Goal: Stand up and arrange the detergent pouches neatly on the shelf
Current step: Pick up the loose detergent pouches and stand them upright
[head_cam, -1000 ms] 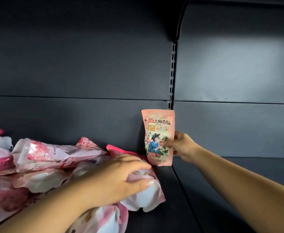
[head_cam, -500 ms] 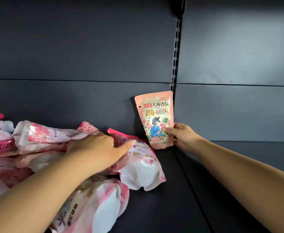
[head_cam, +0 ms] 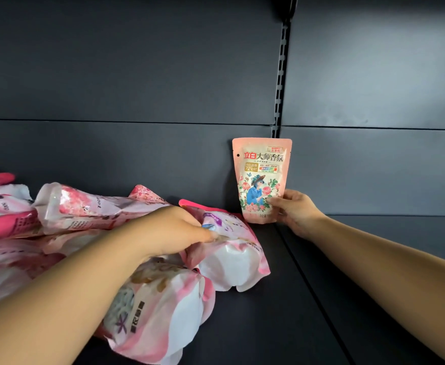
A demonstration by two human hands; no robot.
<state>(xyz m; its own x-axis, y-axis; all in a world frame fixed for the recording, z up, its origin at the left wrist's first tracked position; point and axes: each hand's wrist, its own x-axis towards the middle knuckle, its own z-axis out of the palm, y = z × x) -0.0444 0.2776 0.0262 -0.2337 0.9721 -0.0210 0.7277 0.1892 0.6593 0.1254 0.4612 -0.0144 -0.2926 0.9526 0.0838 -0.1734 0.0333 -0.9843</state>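
You're getting that small peach pouch [head_cam: 262, 180] straighter than a second ago, right hand [head_cam: 295, 212] pinching its lower edge against the shelf's back panel [head_cam: 137, 154], while your left hand [head_cam: 174, 230] is now curling onto a lying pouch [head_cam: 229, 248] in the pile.

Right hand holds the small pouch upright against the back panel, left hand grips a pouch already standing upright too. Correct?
Not quite. The right hand does hold the small pouch upright against the back panel, but the head view shows the pouch gripped by the left hand lying flat in the pile.
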